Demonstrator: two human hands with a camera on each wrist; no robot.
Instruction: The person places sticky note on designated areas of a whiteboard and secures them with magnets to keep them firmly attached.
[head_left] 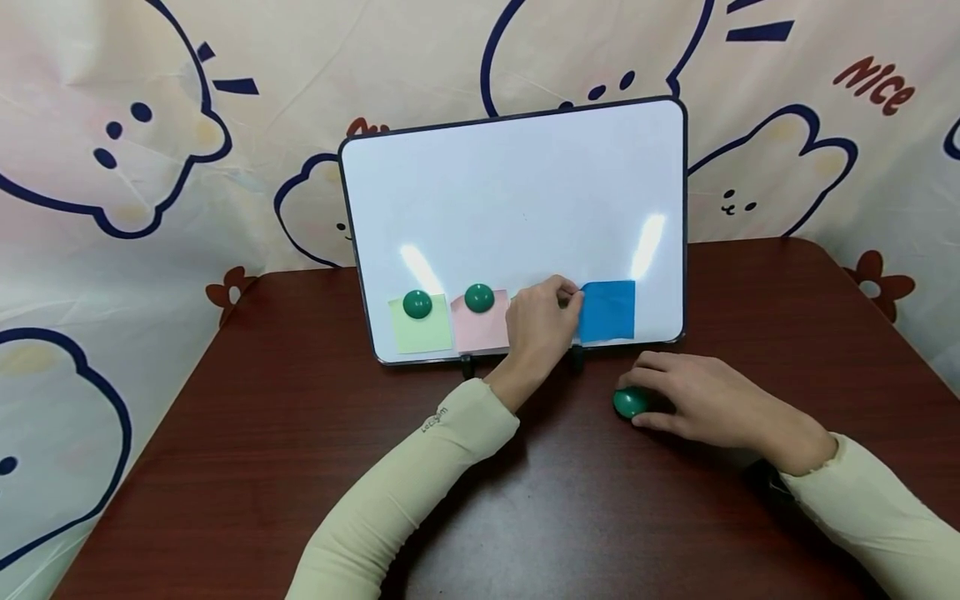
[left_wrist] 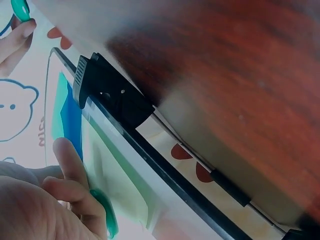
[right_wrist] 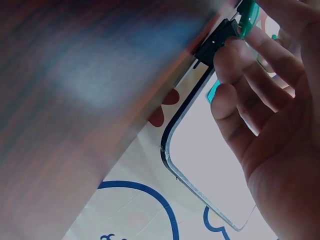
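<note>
My left hand is at the lower part of the whiteboard, thumb and forefinger pinching the upper left corner of a blue sticky note. Low over the table in front of the board, my right hand grips a round green magnet between thumb and fingers. Left of the blue note, a pale green note and a pink note each bear a green magnet. Another light green note with a green magnet shows beneath my left hand in the left wrist view; the head view mostly hides it.
Black stand clips hold the board's lower edge on the dark brown table. Behind it hangs a pale cloth printed with cartoon outlines. A thin metal rod of the stand runs behind the board.
</note>
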